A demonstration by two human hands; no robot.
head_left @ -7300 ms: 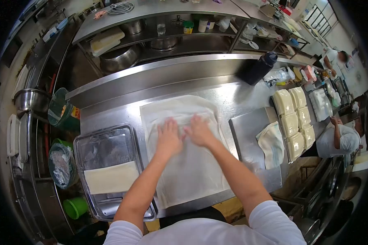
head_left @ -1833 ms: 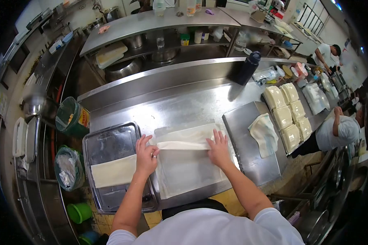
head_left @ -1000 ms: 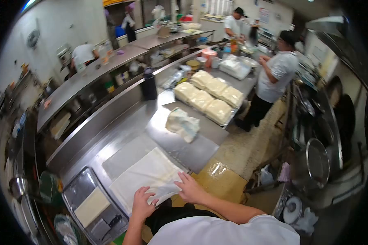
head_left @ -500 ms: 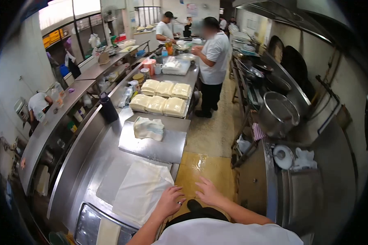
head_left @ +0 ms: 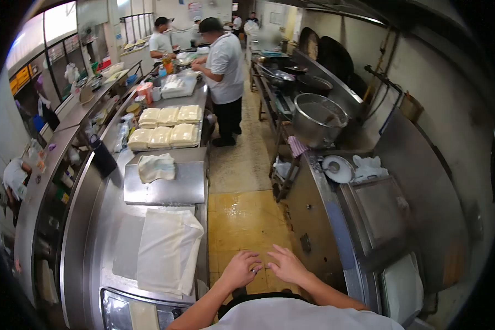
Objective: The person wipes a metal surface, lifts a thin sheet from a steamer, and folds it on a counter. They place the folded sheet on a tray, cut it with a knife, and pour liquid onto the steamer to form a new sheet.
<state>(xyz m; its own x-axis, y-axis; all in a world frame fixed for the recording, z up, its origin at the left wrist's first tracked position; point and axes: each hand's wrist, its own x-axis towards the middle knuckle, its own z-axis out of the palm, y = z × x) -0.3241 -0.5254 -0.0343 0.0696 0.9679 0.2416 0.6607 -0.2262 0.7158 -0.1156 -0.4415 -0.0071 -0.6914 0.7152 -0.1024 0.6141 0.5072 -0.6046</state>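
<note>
My left hand point(head_left: 241, 270) is held out in front of my body over the yellow floor, fingers loosely spread and a ring on one of them. Beside it, a small gap away, my right hand point(head_left: 287, 265) has its fingers apart. Both are free of any object. Nearest to my left hand is a white cloth point(head_left: 168, 253), spread on the steel counter point(head_left: 96, 242). A metal tray point(head_left: 115, 313) holding a pale flat slab point(head_left: 143, 315) sits at the counter's near end. Farther up, a crumpled damp-looking cloth point(head_left: 156, 167) lies on a steel panel point(head_left: 165, 192).
Wrapped pale blocks point(head_left: 183, 135) stand in two rows beyond the panel, near a dark bottle point(head_left: 103, 155). A person in white point(head_left: 225, 71) works at the far counter. On the right are a large steel pot point(head_left: 319, 121), a round lid point(head_left: 338, 169) and a plastic bag point(head_left: 369, 168).
My view has swung to the right, so the counter and its contents appear farther left. Both hands remain raised and empty, now closer to each other.
</note>
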